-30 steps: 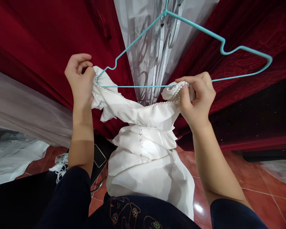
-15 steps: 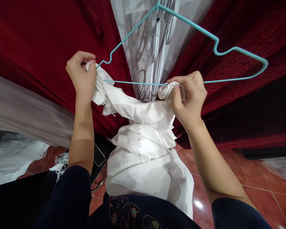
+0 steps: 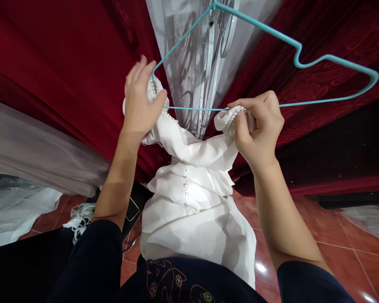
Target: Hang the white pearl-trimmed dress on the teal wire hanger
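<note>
A white dress with pearl trim along its neckline and small buttons down the bodice hangs in front of me. Its left shoulder sits over the left end of a light blue hanger. My left hand rests against that shoulder, fingers stretched and thumb apart; its palm side is hidden. With thumb and fingers, my right hand pinches the pearl-edged right shoulder near the hanger's bottom bar. The hanger's right end sticks out bare beyond that hand.
Dark red fabric hangs on both sides, with pale fabric and shiny ribbons between. At lower left, a phone and white cords lie on a black surface. White cloth spreads beyond, above red floor tiles.
My left hand has loosened its pinch and moved right, its fingers now spread at the shoulder. The hanger has shifted right, its left end now inside the shoulder. The right hand moved slightly right, still pinching.
</note>
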The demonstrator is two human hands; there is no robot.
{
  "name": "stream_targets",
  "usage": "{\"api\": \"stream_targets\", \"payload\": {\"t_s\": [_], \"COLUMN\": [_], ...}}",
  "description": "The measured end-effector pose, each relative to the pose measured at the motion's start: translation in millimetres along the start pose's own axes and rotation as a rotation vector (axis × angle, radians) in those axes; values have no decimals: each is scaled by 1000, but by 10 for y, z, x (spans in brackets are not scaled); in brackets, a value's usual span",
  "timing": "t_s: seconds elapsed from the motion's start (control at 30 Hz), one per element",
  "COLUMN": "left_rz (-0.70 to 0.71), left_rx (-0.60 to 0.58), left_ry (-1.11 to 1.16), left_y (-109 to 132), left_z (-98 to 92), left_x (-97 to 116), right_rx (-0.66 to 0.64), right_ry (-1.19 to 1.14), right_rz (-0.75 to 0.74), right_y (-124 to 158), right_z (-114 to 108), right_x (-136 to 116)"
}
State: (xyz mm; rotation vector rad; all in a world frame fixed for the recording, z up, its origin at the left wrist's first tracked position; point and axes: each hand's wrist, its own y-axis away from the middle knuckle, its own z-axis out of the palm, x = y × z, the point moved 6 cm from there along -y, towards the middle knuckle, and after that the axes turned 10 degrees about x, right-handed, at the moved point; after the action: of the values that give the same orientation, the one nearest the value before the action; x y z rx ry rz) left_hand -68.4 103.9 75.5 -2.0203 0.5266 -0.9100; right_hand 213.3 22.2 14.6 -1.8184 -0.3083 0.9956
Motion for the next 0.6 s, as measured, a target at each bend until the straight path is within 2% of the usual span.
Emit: {"api": "stream_targets", "payload": {"t_s": [0.07,0.1,0.13,0.17,0.27,0.37,0.43,0.53,0.6], "left_rz": [271,387,471,488,328,193,149,123,116], "left_rx": [89,87,41,-55,-275,-274,-249,-235,-228], "left_ry": [-78,-64,-20,19,54,16,6,10,25], "left_y": [191,297,402,493,680,731,716,683,672], "left_z": [44,104,188,298,556,604,584,540,498], "left_x": [331,486,614,692,726,693,707,771,816], "right_rx": [18,31,41,50,65,48,80,333,525], "right_ry": [-12,-20,-24,-21,-2,-57,-84,-6,70], "right_rz": [-5,-17,-29,-34,-10,-31,-140,-331,-319], "right_y": [-6,-9,-9,-6,37,123,173,197,151], "right_z": [16,22,30,38,73,131,98,-224,-547], "right_x": [-22,-36,-49,-57,-64,-72,-64,87,315]}}
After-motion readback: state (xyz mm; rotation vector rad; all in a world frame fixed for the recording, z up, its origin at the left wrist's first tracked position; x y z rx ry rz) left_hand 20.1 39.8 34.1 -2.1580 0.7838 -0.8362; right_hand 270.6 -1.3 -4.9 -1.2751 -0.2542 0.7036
